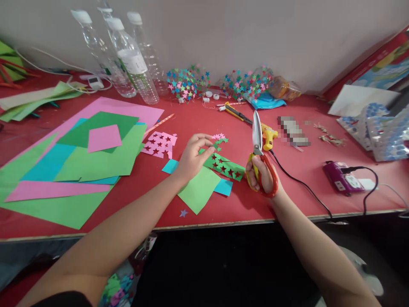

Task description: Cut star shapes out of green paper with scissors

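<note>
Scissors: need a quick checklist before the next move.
1. Scissors held: ok, in the right hand.
2. Blades closed: ok, they look shut, pointing away from the person.
3. Left hand clear of blades: ok, it is apart from them, beside the pink stars.
4. Loose stars together: not ok, a purple star lies alone near the front edge of the table.
5. Yellow cutter blade retracted: cannot tell.
6. Glue gun cool: cannot tell.

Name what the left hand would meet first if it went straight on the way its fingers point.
The left hand would probably meet the small pink stars first, though the exact gap is unclear.
</note>
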`<state>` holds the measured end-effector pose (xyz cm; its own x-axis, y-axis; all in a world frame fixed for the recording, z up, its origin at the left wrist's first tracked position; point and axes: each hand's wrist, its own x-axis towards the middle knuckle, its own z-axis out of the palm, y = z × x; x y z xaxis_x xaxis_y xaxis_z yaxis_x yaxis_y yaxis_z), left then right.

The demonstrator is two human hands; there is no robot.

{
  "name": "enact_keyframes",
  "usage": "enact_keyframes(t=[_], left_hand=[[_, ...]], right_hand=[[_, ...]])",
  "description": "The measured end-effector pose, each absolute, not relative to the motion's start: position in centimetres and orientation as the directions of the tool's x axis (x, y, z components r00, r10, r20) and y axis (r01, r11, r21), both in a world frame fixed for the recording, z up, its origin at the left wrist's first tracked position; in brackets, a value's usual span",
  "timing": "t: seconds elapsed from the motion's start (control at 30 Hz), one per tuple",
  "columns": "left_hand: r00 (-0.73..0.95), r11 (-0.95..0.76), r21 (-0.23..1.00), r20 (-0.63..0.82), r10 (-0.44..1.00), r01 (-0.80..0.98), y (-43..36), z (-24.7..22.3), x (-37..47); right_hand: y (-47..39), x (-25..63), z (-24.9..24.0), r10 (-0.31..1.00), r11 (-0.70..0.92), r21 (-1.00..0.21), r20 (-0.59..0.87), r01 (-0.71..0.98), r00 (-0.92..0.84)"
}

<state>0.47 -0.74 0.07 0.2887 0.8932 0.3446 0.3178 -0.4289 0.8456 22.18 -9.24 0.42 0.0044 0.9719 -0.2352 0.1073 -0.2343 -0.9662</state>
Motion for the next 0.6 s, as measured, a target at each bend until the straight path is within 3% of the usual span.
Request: enact_keyframes(t=[0.2, 0.33, 0.5, 0.6], left_hand=[[0.367, -0.479, 0.692, 0.318, 0.874, 0.540, 1.5, -0.3, 0.6], [0.480, -0.581, 0.434, 0.327, 0.814, 0.688, 3.7, -0.4, 1.5], [0.641, -0.685, 0.161, 0.253, 0.725, 0.711, 5.5, -0.7, 3.2], [0.624, -0.671, 0.140, 0.272, 0.733, 0.728, 5.7, -0.3, 3.2]], right_hand=[[-9.0, 22.2, -0.7, 0.984, -0.155, -0.985, -0.161, -0.080, 0.075], [-9.1, 22.1, -0.4, 0.985, -0.150, -0.985, -0.156, -0.086, 0.075], [-9.3, 21.9, 0.2, 0.984, -0.149, -0.987, -0.154, -0.060, 0.093], [-9.2, 22.0, 0.1, 0.983, -0.150, -0.986, -0.156, -0.068, 0.098]])
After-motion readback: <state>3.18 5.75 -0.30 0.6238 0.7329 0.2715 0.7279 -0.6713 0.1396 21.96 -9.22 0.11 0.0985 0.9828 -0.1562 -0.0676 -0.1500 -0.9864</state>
